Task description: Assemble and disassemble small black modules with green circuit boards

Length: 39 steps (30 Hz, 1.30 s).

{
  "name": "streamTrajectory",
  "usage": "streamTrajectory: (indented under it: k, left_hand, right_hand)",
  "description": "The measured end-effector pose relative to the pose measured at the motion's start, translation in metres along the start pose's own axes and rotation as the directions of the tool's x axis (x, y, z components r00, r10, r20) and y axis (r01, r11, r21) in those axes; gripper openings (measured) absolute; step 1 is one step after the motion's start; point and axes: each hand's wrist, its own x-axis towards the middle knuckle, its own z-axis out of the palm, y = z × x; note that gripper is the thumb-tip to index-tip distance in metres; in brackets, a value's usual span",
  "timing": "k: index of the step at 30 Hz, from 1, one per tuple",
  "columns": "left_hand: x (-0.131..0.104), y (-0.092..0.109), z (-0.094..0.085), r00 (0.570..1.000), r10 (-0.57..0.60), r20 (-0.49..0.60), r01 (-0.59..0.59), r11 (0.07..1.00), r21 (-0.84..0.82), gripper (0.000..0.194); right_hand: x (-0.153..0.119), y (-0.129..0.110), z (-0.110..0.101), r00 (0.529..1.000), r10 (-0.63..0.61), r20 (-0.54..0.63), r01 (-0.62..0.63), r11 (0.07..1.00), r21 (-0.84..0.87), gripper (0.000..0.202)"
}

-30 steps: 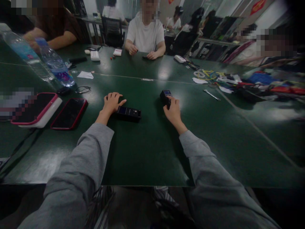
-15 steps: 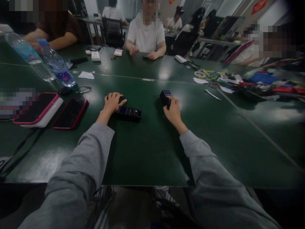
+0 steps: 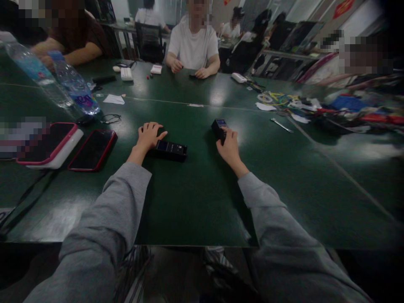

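My left hand [image 3: 148, 136] rests on the green table [image 3: 195, 202] with its fingers spread, its thumb by the left end of a black device [image 3: 172, 150]. That device lies flat, with a small screen and buttons on top. To the right, my right hand [image 3: 229, 145] has its fingers bent around the near part of a second black device [image 3: 220, 128], whose lit screen shows at the far end. Part of this device is hidden under the fingers.
Left of my arm lie a red-edged phone [image 3: 93, 150] and a pink-edged device [image 3: 52, 143], with water bottles [image 3: 77, 90] behind. A wrench [image 3: 282, 125] and tangled cables [image 3: 334, 111] are at the right. Across the table sits a person [image 3: 193, 46].
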Motion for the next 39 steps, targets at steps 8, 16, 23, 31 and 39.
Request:
streamTrajectory:
  k: [8,16,23,31,39]
  left_hand:
    - [0.001,-0.002,0.002,1.000,0.002,-0.019,-0.002,1.000,-0.026,0.053]
    - [0.001,-0.004,0.005,0.999,0.023,-0.039,-0.025,0.999,-0.042,0.053]
    - [0.002,-0.004,0.005,0.999,0.026,-0.036,-0.027,0.999,-0.045,0.053]
    - [0.001,-0.002,0.003,0.999,0.011,-0.031,-0.012,0.999,-0.039,0.050]
    - [0.000,0.000,0.004,0.998,0.001,-0.064,-0.003,1.000,-0.022,0.046]
  right_hand:
    - [-0.003,0.000,0.004,1.000,-0.027,-0.003,0.027,0.999,0.018,0.064]
    - [-0.003,0.001,0.004,1.000,-0.030,-0.002,0.030,0.999,0.028,0.064]
    - [-0.003,0.000,0.004,0.996,-0.034,-0.081,0.034,0.999,-0.009,0.057]
    - [-0.028,-0.061,-0.007,0.952,-0.288,-0.101,0.301,0.942,0.147,0.055]
    - [-0.063,-0.121,0.005,0.727,-0.633,0.266,0.574,0.773,0.270,0.057]
